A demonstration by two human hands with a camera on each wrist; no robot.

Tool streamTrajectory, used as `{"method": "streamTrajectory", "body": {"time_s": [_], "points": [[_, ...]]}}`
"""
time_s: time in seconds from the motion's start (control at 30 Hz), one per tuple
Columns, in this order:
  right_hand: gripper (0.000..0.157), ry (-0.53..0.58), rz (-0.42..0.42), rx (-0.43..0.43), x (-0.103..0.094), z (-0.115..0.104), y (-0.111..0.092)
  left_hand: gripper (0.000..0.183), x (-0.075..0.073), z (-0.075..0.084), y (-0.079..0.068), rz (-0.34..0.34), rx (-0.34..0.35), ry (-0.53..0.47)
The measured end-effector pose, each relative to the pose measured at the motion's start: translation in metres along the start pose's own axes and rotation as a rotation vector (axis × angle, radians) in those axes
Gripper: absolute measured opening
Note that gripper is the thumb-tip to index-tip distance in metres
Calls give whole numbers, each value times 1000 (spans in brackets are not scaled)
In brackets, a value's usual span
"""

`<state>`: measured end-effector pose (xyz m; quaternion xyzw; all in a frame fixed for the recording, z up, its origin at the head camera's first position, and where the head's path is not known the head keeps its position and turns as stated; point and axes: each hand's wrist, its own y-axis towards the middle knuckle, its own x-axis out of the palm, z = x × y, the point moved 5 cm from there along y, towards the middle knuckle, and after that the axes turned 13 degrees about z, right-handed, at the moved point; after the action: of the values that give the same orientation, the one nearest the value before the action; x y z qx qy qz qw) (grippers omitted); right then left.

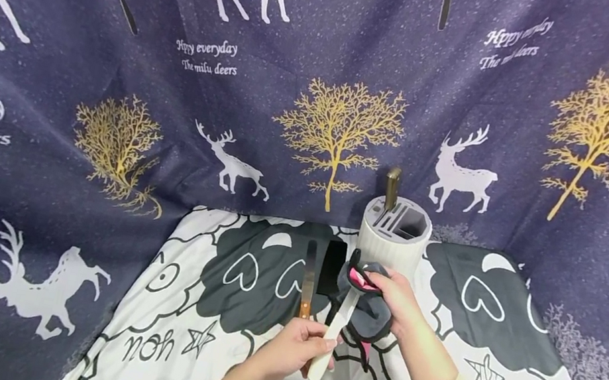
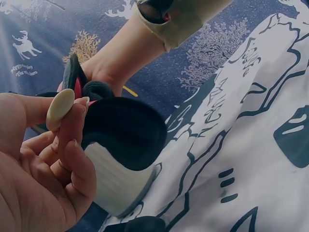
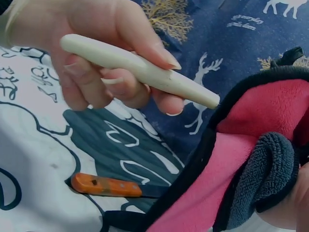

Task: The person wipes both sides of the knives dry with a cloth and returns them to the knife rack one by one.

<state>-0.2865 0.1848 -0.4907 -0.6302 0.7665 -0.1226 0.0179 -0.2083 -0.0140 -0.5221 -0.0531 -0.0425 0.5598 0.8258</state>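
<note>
My left hand (image 1: 302, 351) grips the cream-white handle of what looks like a knife (image 3: 140, 67), thumb on one side and fingers on the other. The handle's narrow end meets a grey and pink cloth (image 3: 231, 159) with black edging, and any blade is hidden there. In the head view my right hand (image 1: 397, 300) pinches that cloth around the far end, its thumb over the pink side. A loose part of the cloth (image 2: 125, 133) hangs below in the left wrist view. Both hands are above the bed-like patterned surface, in front of the knife block (image 1: 391, 248).
The white ribbed block has a grey slotted top with one brown-handled tool (image 1: 392, 188) standing in it. Left of the cloth lie a wooden-handled knife (image 1: 308, 285) and a black blade (image 1: 332, 269). A dark blue printed curtain (image 1: 328, 46) hangs behind and at the sides.
</note>
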Motion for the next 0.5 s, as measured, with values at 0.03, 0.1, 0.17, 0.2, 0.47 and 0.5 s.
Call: {"method": "streamTrajectory", "body": {"time_s": [0.03,0.1,0.17,0.2,0.47,0.5], "points": [[11,15,12,11,-1,0,1,28,1,-1,0,1,2,1],[10,47,11,40,-2,2,2,29,2,-1,0,9,1,-5],[15,104,-18,88,-2,6,1,32,2,-1,1,23,-3,-15],[18,143,-39,120,-1,8,0,33,2,-1,1,32,-6,-21],[26,288,-115,247,6,19,-13,32,1,5,10,85,-18,-33],[25,289,-120,235,7,19,-15,33,1,6,12,90,-20,-36]]}}
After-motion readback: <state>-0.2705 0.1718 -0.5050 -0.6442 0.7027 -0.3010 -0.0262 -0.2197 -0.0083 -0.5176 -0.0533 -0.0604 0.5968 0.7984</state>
